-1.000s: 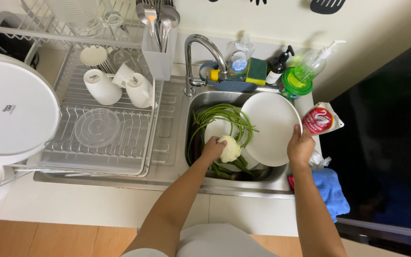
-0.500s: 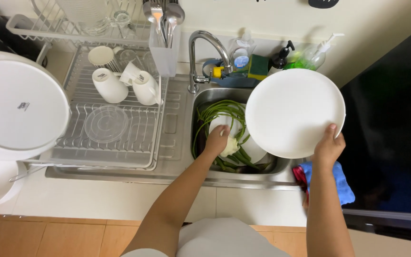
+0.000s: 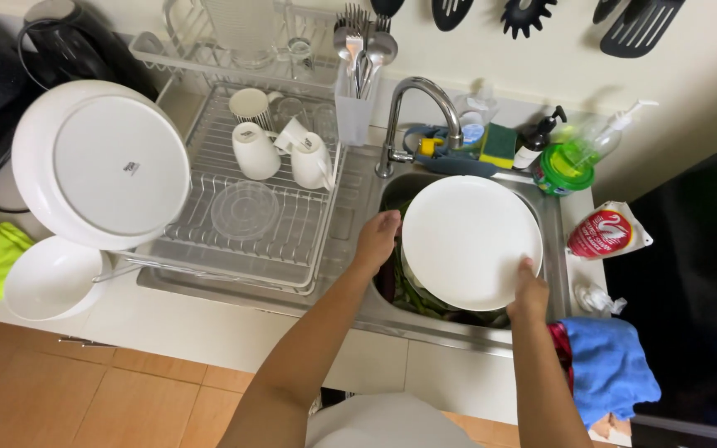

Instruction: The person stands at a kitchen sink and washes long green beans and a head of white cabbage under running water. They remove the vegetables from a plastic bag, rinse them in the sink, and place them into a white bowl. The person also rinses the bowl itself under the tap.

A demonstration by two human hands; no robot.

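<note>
Head view, looking straight down: nearest, at the front edge of the sink (image 3: 551,249), the right hand (image 3: 529,290) holds a white plate (image 3: 470,241) by its near rim, thumb on top and fingers clamped on the edge from below (the underside fingers are hidden). The plate sits level over the sink basin, covering most of it, with green vegetables (image 3: 412,292) showing beneath its near-left edge. The left hand (image 3: 377,239) rests at the plate's left rim, fingers curled together, touching or nearly touching it; I cannot tell which.

By its look the plate is stiff glazed ceramic, fairly heavy, breakable, and likely slippery if wet, so a grip at opposite rims suits it best.

Farther back, left of the sink, a dish rack (image 3: 242,216) holds upturned white mugs (image 3: 255,151); a faucet (image 3: 417,108) rises at the far edge, with a sponge (image 3: 498,145) and soap bottles (image 3: 570,158) beside it.
</note>
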